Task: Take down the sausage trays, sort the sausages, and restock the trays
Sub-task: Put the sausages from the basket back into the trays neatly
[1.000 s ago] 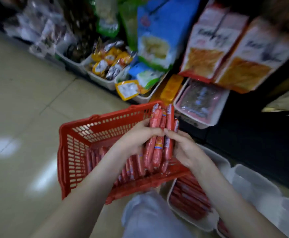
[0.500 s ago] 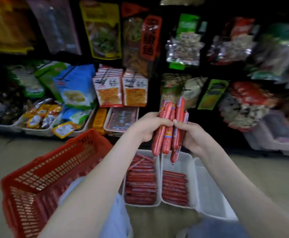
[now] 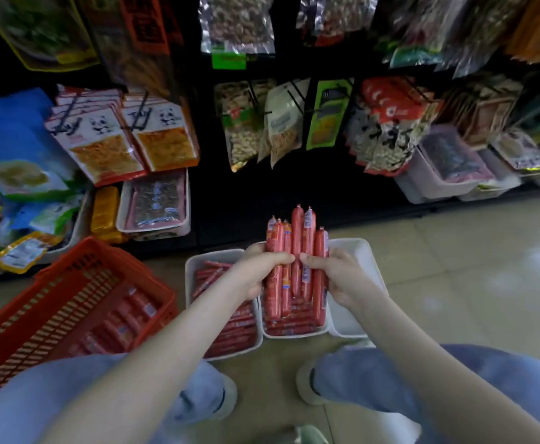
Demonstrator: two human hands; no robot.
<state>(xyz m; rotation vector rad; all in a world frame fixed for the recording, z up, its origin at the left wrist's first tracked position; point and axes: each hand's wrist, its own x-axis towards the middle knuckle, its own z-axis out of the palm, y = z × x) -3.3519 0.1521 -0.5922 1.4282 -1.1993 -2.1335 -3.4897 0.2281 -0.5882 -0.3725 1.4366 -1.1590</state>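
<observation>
Both hands hold one upright bunch of red sausages [image 3: 297,251] over the white trays on the floor. My left hand [image 3: 259,270] grips the bunch from the left and my right hand [image 3: 336,277] grips it from the right, thumbs nearly touching. Below them, the left white tray [image 3: 195,267] holds stacked red sausages. A middle tray [image 3: 294,334] also holds sausages, partly hidden by the bunch. The right tray [image 3: 361,251] shows only bare white wall and floor. A red basket [image 3: 79,283] at the left holds more sausages.
Dark shelving with hanging snack packets [image 3: 281,123] fills the back. White bins of packets [image 3: 153,206] sit on the low shelf at left and at right [image 3: 438,174]. My knees in blue jeans [image 3: 390,379] frame the trays. Beige tiled floor [image 3: 454,267] lies at right.
The bunch of sausages has gone from above the red basket rightward to above the white trays, then lower. Both hands kept hold of it throughout.
</observation>
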